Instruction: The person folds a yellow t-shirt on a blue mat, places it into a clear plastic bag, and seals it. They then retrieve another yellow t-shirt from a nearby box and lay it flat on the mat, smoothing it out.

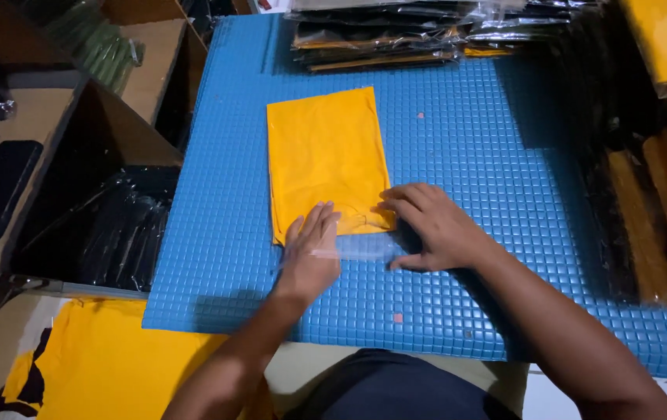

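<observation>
A folded yellow garment (326, 155) lies inside a clear plastic bag on the blue gridded mat (473, 155). The bag's open flap (361, 249) sticks out toward me past the garment's near edge. My left hand (312, 253) lies flat, fingers apart, on the flap and the garment's near left corner. My right hand (431, 225) rests on the mat at the near right corner, fingers spread, pressing on the bag's edge and flap. Neither hand grips anything.
Stacks of bagged dark and yellow garments (396, 35) sit at the mat's far edge. More bagged items (652, 210) pile along the right. Wooden shelving with black bagged items (115, 225) stands at left. A yellow cloth (108, 365) lies on the floor.
</observation>
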